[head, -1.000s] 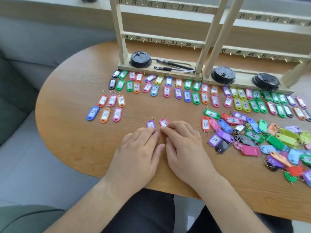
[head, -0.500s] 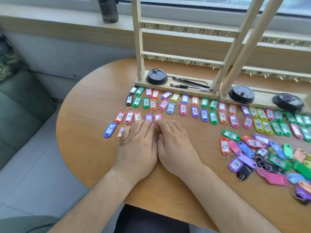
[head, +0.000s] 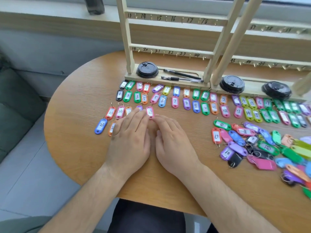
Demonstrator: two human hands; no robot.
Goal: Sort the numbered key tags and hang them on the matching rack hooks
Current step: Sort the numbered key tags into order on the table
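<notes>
— What is recorded nearest the table [head: 75, 140] edge?

— Both hands are laid on the wood, side by side. The left hand [head: 129, 140] is spread flat, fingers straight, its tips pressed over a purple tag [head: 139, 107]. The right hand [head: 173, 140] is relaxed, nothing pinched, its fingertips set at the near end of the pink tag [head: 150, 112] marked 27. A cluster of tags [head: 111, 113], 23 and 24 among them, is placed just left.

— And the unsorted stock?

— A loose heap of tags [head: 269, 148] is noted to the right, well apart from the hands.

— Further back?

— Two numbered rows of tags [head: 185, 100] are laid before the rack [head: 185, 50]. On its base a black lid [head: 147, 70] and two pens [head: 181, 76] are held. Hooks [head: 151, 51] numbered 19 to 24 are seen above. Two more lids [head: 232, 84] are stood on the second rack [head: 272, 60] base.
</notes>
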